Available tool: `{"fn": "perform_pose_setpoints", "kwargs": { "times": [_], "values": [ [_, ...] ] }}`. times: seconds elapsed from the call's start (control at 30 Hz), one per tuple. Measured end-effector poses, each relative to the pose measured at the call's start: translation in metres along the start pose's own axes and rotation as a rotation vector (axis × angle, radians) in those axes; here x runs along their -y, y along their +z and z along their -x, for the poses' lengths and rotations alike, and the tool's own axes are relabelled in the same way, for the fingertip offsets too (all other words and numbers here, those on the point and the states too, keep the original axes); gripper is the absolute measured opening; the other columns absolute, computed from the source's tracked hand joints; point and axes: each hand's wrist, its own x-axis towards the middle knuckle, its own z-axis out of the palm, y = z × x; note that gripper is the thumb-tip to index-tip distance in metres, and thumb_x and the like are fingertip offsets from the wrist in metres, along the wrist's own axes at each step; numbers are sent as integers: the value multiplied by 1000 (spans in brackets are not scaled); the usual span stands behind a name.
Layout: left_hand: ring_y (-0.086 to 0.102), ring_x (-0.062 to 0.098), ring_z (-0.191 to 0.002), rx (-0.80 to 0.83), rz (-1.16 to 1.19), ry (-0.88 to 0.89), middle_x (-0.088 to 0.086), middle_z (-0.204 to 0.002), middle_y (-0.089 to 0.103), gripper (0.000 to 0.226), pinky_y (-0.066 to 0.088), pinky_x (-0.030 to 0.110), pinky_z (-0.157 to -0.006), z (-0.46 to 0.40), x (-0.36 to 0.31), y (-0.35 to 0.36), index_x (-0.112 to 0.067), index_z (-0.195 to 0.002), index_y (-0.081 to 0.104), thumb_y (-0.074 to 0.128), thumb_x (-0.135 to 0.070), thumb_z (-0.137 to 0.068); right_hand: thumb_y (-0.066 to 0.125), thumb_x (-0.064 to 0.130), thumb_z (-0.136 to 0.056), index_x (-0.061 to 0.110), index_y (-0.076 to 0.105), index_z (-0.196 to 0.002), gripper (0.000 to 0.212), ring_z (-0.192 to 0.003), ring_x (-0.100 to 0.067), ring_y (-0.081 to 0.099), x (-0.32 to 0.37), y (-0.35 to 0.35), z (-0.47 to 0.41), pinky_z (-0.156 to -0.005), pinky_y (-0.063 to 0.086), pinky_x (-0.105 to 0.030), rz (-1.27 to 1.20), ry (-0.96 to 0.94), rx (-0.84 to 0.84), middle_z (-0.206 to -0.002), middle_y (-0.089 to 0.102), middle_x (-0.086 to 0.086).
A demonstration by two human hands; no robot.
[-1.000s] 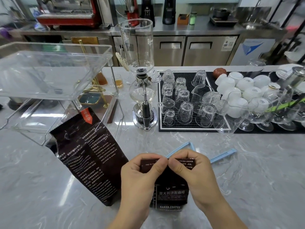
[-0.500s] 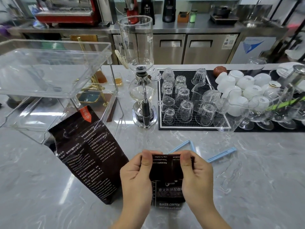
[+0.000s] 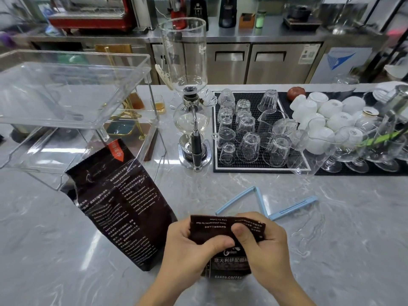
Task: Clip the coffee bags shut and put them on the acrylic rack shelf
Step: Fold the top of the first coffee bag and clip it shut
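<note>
A small dark coffee bag (image 3: 223, 228) stands near the counter's front edge, its top folded over toward me. My left hand (image 3: 187, 246) grips the fold from the left, and my right hand (image 3: 262, 246) pinches it from the right. A larger dark coffee bag (image 3: 114, 206) lies flat to the left, its open top at the foot of the clear acrylic rack (image 3: 66, 93). Two light blue bag clips lie just beyond my hands: one opened in a V (image 3: 245, 198), one closed (image 3: 293, 207).
A glass siphon coffee maker (image 3: 189, 102) stands at the counter's middle. A black mat (image 3: 220, 166) holds several upturned glasses; white cups (image 3: 331, 113) and stemmed glasses (image 3: 357, 155) crowd the right. A steel counter with machines runs behind.
The bag's top was pinched upright between both hands; it is now folded down toward me, showing upside-down print. My hands have dropped lower on the bag.
</note>
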Motion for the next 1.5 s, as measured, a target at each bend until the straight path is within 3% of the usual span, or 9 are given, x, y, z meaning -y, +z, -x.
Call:
{"fn": "perform_pose_setpoints", "kwargs": {
  "times": [0.2, 0.43, 0.67, 0.87, 1.0, 1.2, 1.33, 1.43, 1.5],
  "values": [
    [68, 18, -58, 134, -88, 33, 9, -60, 75, 19, 53, 27, -56, -3, -4, -10, -5, -65, 77, 91, -7, -52, 83, 38, -60, 21, 80, -76, 24, -70, -14, 71, 9, -19, -3, -69, 52, -20, -19, 61, 255, -73, 77, -2],
    [77, 24, -82, 141, -94, 97, 12, -79, 80, 10, 57, 23, -72, -8, 4, -17, 1, -74, 78, 79, 2, -64, 83, 36, -68, 21, 79, -78, 18, -85, -26, 74, -11, -17, -1, -79, 58, -39, -41, 39, 173, -84, 78, -4],
    [76, 22, -72, 145, -203, 89, 6, -73, 80, 20, 59, 27, -67, -10, 2, -16, -10, -72, 81, 83, 8, -62, 79, 18, -69, 18, 79, -77, 8, -78, -22, 73, -17, -20, -4, -74, 58, -44, 107, 86, 185, -80, 77, -4],
    [72, 26, -62, 18, -140, 129, 11, -64, 76, 11, 57, 38, -58, -6, 14, -11, -10, -61, 76, 87, -6, -60, 70, 43, -80, 17, 79, -81, 27, -73, -19, 73, -13, -19, -5, -65, 58, -39, 118, 30, 174, -77, 77, 1],
    [69, 16, -60, -11, -139, 107, 8, -64, 75, 11, 55, 27, -57, -4, 17, -8, -18, -57, 73, 84, -21, -57, 72, 38, -80, 16, 78, -81, 23, -74, -22, 72, -16, -20, -5, -67, 57, -39, 99, 55, 184, -77, 76, -2],
    [67, 13, -58, 20, -167, 108, 10, -63, 74, 24, 51, 25, -55, -4, 14, -6, -7, -64, 75, 84, -28, -57, 66, 27, -78, 20, 72, -82, 10, -75, -14, 67, -19, -17, 1, -71, 49, -18, 88, 77, 205, -78, 71, 0],
    [65, 16, -54, 15, -180, 102, 11, -59, 72, 26, 49, 27, -53, -4, 11, -6, -6, -63, 74, 84, -29, -56, 75, 51, -72, 34, 73, -94, 27, -82, -17, 70, -8, -17, 1, -76, 53, -24, -29, 20, 122, -87, 74, 5],
    [67, 33, -57, 28, -201, 103, 11, -60, 73, 24, 51, 37, -52, -4, 9, -7, -8, -65, 75, 86, -29, -57, 74, 46, -76, 29, 75, -88, 21, -75, -27, 68, 1, -12, -1, -71, 53, -33, -102, -78, 81, -79, 73, -1],
    [67, 30, -56, 50, -205, 119, 11, -61, 73, 21, 50, 37, -51, -2, 6, -7, -12, -66, 76, 86, -28, -58, 74, 41, -78, 25, 75, -81, 17, -71, -28, 66, 4, -9, -3, -66, 52, -33, -128, -109, 52, -74, 71, -2]
  ]
}}
